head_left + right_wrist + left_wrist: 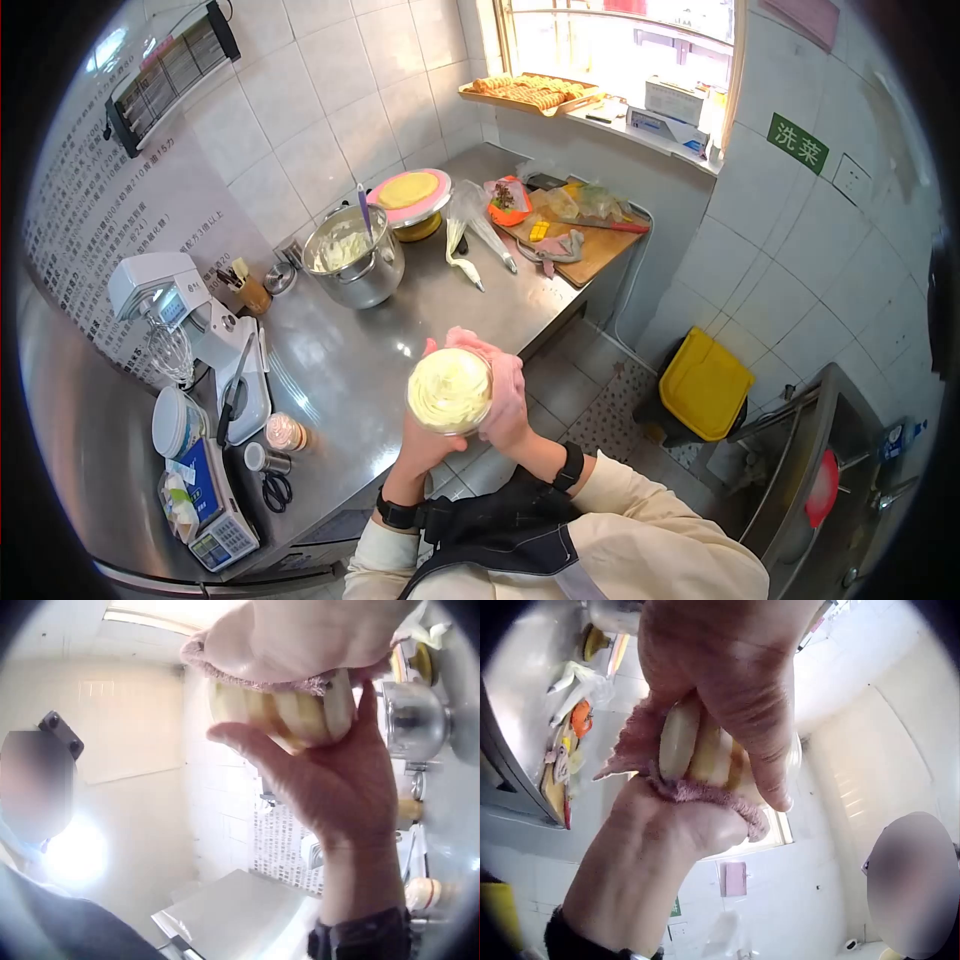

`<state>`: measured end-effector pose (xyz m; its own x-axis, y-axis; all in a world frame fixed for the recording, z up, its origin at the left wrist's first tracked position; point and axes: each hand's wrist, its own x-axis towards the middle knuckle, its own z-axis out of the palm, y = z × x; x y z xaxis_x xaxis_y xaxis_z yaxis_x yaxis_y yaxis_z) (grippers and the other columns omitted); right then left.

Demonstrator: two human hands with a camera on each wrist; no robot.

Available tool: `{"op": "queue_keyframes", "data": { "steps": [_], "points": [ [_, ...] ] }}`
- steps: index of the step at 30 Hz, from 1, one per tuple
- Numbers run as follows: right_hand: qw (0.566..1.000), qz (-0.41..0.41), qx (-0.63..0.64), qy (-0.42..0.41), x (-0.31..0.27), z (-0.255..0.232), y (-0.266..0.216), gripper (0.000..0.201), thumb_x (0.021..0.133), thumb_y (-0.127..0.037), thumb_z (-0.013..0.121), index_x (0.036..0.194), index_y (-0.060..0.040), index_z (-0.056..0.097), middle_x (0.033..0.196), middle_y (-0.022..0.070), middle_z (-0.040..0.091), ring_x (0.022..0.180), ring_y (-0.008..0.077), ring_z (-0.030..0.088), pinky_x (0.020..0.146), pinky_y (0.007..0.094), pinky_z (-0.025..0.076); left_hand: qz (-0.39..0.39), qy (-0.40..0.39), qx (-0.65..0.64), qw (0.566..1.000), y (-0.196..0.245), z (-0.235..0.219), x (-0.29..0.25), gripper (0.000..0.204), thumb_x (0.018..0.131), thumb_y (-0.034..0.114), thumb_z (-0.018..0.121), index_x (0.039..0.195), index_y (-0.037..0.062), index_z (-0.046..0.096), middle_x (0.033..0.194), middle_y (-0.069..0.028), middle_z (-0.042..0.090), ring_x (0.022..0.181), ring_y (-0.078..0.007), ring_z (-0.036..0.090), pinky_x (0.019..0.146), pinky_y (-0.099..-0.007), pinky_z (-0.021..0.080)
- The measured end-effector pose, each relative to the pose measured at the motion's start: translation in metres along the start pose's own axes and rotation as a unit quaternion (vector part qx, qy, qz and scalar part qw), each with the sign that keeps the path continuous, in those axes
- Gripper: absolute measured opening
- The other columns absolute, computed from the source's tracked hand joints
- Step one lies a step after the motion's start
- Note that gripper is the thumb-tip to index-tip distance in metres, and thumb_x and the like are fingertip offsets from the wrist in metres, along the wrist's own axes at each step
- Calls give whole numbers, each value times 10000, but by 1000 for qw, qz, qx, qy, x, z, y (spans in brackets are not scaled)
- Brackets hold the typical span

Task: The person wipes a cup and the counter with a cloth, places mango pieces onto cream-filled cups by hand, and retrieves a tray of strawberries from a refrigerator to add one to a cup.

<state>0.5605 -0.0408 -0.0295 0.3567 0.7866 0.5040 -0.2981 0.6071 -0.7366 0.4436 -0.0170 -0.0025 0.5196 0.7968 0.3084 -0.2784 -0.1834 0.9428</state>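
A clear cup (449, 392) with cream swirled across its top is held between both hands over the table's front edge. Layers of pale cream and yellow-brown filling show through the cup's side (712, 757) in the left wrist view. My left hand (428, 445) grips the cup, its thumb along the wall. My right hand (512, 425) holds a pink cloth (507, 372) wrapped against the cup's other side. In the right wrist view the cloth's edge (262, 682) lies between the right hand and the cup.
On the steel table (350, 365) stand a steel pot of cream (365, 275), a cake layer on a turntable (405, 190), piping bags (465, 245) and a cutting board (580, 265). A stand mixer (190, 310) and a scale (215, 530) line the left side.
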Motion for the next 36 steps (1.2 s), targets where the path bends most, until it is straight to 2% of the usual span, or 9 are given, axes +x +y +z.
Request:
{"op": "queue_keyframes", "data": {
  "steps": [6,9,12,15,20,23,30,32,36],
  "points": [
    [982,132,121,-58,5,12,-32,449,937,-315,310,1199,31,426,1202,124,493,1100,197,498,966,323,390,37,-37,-42,998,14,0,-3,1445,450,631,789,1431,0,-64,1369,-123,375,1262,-197,366,1063,-359,278],
    [955,217,187,77,9,22,-44,418,905,-286,347,1148,37,455,1133,134,497,1126,222,472,1026,319,325,75,73,32,994,-7,-5,1,1286,531,589,791,1405,-7,61,1271,-109,425,1208,-195,401,1048,-351,291],
    [968,-128,184,109,12,13,-15,440,902,-289,380,1203,30,392,1158,173,486,1108,248,483,1007,393,367,108,175,58,977,-16,2,-4,931,658,475,784,1288,-20,310,1161,-86,471,1134,-190,451,994,-333,338],
    [985,-44,78,145,8,11,-33,497,904,-407,424,1175,10,399,1201,171,491,1110,253,510,962,378,421,55,168,74,982,-23,5,-18,784,692,396,784,1240,-24,412,1176,-79,474,1110,-184,472,952,-320,373],
    [987,-151,-18,46,18,-7,-21,482,918,-334,420,1205,52,420,1210,190,489,1121,243,504,965,366,406,149,48,161,974,-30,1,-23,651,714,234,792,1218,-17,464,1154,-64,509,1061,-150,499,921,-278,388],
    [978,-163,-133,3,21,-15,-22,437,913,-294,423,1140,76,473,1212,183,488,1111,218,508,970,337,394,41,31,47,998,-27,1,-25,690,691,217,812,1228,-27,454,1186,-70,516,1089,-140,492,937,-282,387],
    [970,243,21,-4,35,-35,-18,349,960,-234,350,1110,36,512,1070,118,584,1011,172,546,939,296,404,-162,-23,-9,986,-29,-9,-12,848,701,266,801,1336,-33,325,1323,-90,439,1202,-153,425,1012,-315,339],
    [891,396,200,97,37,-26,-31,363,970,-259,322,1111,10,521,1098,126,579,1026,198,555,944,318,416,-157,-51,-32,986,-29,-7,-8,931,710,301,790,1389,-30,246,1361,-96,400,1224,-160,404,1029,-319,318],
    [895,366,239,91,23,-34,-17,366,964,-301,337,1099,-19,527,1107,102,564,1036,211,546,935,347,431,-98,-56,-20,993,-47,-12,-4,1149,692,469,756,1439,2,19,1454,-102,238,1302,-186,298,1064,-326,258]
  ]
}}
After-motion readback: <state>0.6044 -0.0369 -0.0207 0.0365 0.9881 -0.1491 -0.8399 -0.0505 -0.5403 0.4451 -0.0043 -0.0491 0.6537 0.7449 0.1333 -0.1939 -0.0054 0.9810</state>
